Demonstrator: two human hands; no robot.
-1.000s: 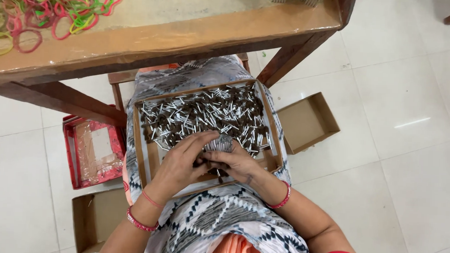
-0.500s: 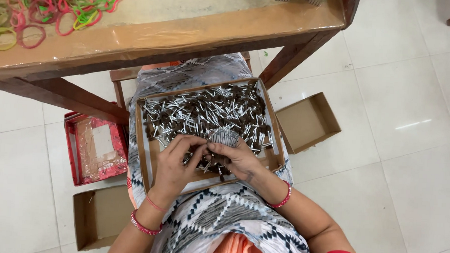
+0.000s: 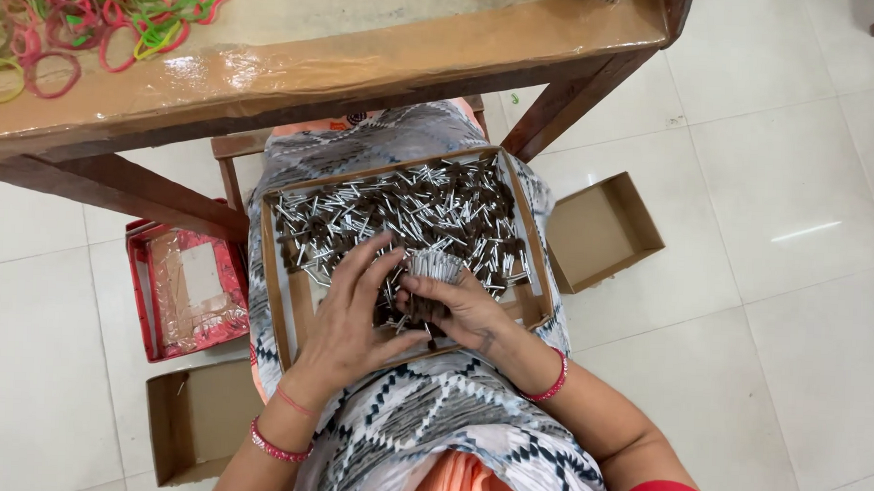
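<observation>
A shallow cardboard tray [image 3: 282, 290] rests on my lap, filled with several small dark sticks with silver tips [image 3: 428, 211]. My right hand [image 3: 459, 309] grips a round bundle of these sticks [image 3: 434, 267], silver ends up, over the near part of the tray. Beside it my left hand [image 3: 349, 315] lies palm down with fingers spread, its fingertips touching the bundle and the loose sticks. Red bangles sit on both wrists.
A wooden table [image 3: 317, 62] stands ahead with coloured rubber bands [image 3: 96, 16] at its left end. On the white tile floor lie an open cardboard box [image 3: 602, 232] at right, another [image 3: 194, 421] at lower left, and a red box [image 3: 186, 290].
My left hand has slid forward and right across the tray toward the bundle. The bundle in my right hand has shifted slightly; the view has drifted a little.
</observation>
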